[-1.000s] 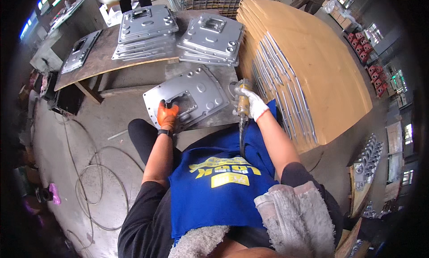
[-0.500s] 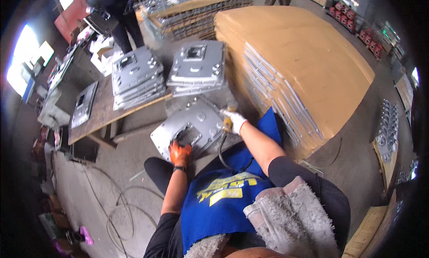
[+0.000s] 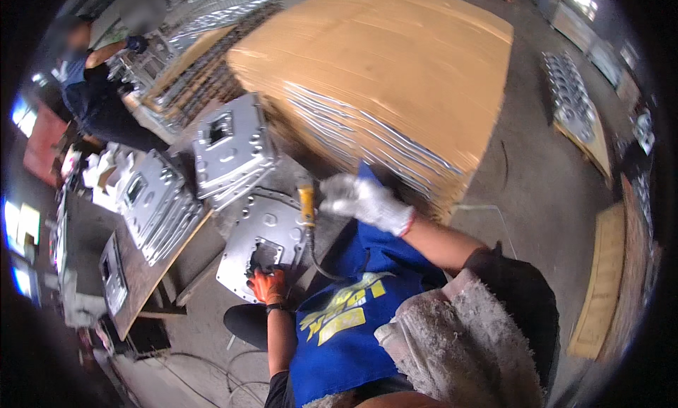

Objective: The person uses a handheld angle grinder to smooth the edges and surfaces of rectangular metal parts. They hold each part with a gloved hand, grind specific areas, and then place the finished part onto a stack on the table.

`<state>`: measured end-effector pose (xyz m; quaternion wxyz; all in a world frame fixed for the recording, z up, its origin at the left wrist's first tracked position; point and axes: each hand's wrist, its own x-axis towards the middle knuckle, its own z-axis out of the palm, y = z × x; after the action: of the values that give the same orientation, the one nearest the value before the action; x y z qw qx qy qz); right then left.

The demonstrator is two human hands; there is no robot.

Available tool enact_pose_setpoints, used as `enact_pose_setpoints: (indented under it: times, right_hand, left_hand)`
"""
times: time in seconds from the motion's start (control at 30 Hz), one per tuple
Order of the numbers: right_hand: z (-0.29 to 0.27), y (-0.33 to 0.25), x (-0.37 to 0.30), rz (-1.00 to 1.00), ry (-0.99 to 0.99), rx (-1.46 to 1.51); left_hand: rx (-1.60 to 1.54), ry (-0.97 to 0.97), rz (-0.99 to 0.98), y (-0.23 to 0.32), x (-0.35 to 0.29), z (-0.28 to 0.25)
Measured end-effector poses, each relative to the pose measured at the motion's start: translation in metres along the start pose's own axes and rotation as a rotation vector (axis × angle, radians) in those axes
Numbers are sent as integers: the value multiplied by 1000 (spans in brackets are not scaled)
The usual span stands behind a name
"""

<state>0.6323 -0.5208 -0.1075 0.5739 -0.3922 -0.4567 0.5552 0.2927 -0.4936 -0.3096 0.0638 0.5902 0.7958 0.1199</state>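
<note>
A grey metal cover plate (image 3: pixel 274 223) with a square cutout lies in front of me. My left hand (image 3: pixel 267 286), in an orange and black glove, is closed on it at the near edge of the cutout. A yellow-bodied air tool (image 3: pixel 306 205) with a dark hose rests by the plate's right edge. My right hand (image 3: pixel 367 203), in a white glove, is just right of that tool and apart from it. Its fingers are somewhat blurred but look loosely spread, with nothing in them.
Stacks of similar plates (image 3: pixel 233 143) (image 3: pixel 157 203) stand beyond and left, partly on a wooden table (image 3: pixel 159 281). A large cardboard-covered pile (image 3: pixel 395 62) fills the far right. Another person (image 3: pixel 106 101) stands at far left. Round metal parts (image 3: pixel 571 97) sit on a pallet at right.
My right hand has let go of the air tool and moved off to its right. The left hand stays at the plate's cutout. The whole view has swung to the right.
</note>
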Motion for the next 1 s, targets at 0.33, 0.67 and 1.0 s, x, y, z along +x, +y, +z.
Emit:
enact_pose_setpoints:
  times: [0.33,0.67,1.0]
  right_hand:
    - [-209,-113,-85,-334,1143,-552]
    - [-218,-214,-48,-345,927,137]
    - [-91,-171,48,-723,422,-107]
  left_hand:
    - [-41,-45,-49,33,-2,-34]
    - [-55,-29,-91,28,-7,-34]
    - [-82,47,-8,-8,0,4]
